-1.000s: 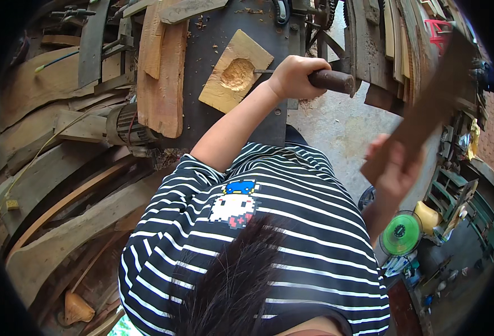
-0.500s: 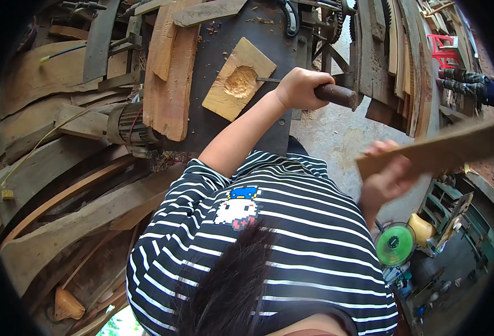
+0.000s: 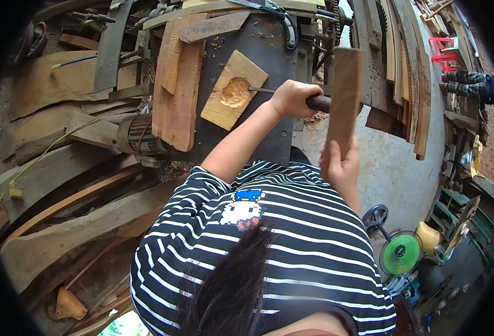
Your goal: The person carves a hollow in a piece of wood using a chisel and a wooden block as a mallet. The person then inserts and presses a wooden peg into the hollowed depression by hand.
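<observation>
My left hand (image 3: 294, 99) is closed on the dark round handle of a chisel (image 3: 318, 102); its narrow metal blade reaches the rough hollow in a pale wooden block (image 3: 219, 105), lying on a dark metal table (image 3: 258, 140). My right hand (image 3: 341, 165) grips a flat brown board (image 3: 345, 84), held upright in the picture across the handle's end; I cannot tell whether they touch.
Planks (image 3: 174, 120) and a motor (image 3: 137, 134) are left of the table; stacked timber (image 3: 398, 61), gears and red stools (image 3: 443, 50) are at the right. A person's camouflage-clad legs (image 3: 460, 84) show at the far right. A green fan (image 3: 401, 252) stands lower right.
The board has swung leftward from the right side to over the chisel handle, with my right hand moving in along with it. My left hand stays on the chisel.
</observation>
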A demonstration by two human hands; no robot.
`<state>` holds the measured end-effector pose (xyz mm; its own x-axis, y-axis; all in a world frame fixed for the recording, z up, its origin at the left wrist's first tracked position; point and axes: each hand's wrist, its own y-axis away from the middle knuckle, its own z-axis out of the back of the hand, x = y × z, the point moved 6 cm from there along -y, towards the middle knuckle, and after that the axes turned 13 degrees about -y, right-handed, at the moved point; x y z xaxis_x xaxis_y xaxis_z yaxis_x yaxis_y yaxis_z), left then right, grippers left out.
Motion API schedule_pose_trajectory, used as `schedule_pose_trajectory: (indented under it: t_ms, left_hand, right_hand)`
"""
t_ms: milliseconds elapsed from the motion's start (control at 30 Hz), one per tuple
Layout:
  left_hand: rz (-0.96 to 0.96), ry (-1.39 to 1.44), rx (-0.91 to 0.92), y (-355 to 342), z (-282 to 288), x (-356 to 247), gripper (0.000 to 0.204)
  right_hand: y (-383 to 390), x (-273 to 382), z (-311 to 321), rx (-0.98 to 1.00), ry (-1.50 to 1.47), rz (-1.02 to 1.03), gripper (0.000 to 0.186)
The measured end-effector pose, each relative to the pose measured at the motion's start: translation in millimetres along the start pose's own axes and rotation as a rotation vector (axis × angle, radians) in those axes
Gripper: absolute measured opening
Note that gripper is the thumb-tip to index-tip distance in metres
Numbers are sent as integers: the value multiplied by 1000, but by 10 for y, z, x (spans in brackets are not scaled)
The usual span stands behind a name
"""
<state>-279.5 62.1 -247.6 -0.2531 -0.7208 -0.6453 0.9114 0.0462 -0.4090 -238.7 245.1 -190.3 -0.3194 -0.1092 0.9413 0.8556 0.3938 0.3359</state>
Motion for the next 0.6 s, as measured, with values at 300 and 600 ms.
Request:
schedule_pose_trajectory:
  t_ms: [300,600]
  left_hand:
    - [-164,-86,252,220,-102,-186,29]
    - [-4,-203,-60,257,328,-673,32]
  right_hand:
    - [81,294,578,-219,-183,186,24]
    - [202,51,658,-322,-290,36,27]
